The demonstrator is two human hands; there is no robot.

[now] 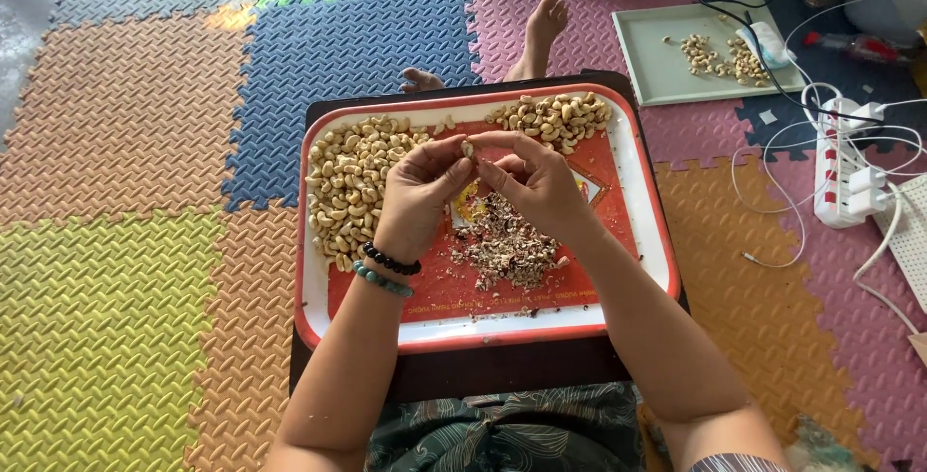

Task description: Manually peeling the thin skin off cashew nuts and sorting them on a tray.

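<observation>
My left hand (pixel 421 192) and my right hand (pixel 536 182) meet above a red and white tray (pixel 632 240). Together they pinch one pale cashew nut (pixel 468 150) between the fingertips. The left wrist wears two bead bracelets (pixel 388 269). A large pile of pale cashews (pixel 352 187) lies on the tray's left side. A smaller cashew heap (pixel 555 117) sits at the far right corner. Brown skin scraps (pixel 504 240) are heaped in the tray's middle, under my hands.
The tray rests on a dark board (pixel 483 371) over my lap. A pale green tray (pixel 657 67) with a few nuts lies at the far right on coloured foam floor mats. A white power strip (pixel 842 168) with cables lies to the right. My bare foot (pixel 543 33) shows beyond the tray.
</observation>
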